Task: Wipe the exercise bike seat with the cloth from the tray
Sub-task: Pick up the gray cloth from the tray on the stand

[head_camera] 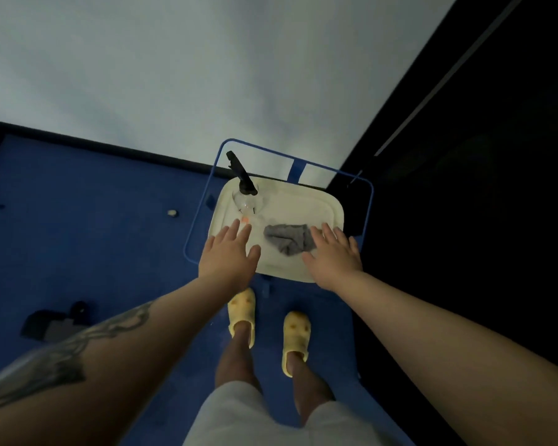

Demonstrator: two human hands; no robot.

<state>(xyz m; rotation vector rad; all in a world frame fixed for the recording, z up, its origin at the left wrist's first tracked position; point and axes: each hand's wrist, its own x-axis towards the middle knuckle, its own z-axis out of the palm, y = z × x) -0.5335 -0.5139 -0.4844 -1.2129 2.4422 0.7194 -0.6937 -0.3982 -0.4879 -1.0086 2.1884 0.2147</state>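
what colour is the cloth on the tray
Grey. The crumpled cloth lies on the cream tray, seen clearly in the head view.

The single head camera looks steeply down from standing height, facing the wall, over outstretched arms onto the tray and floor.

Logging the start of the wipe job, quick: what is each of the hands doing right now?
Left hand: open, fingers spread over the tray, holding nothing.
Right hand: open, fingers straight, beside the grey cloth, not gripping it.
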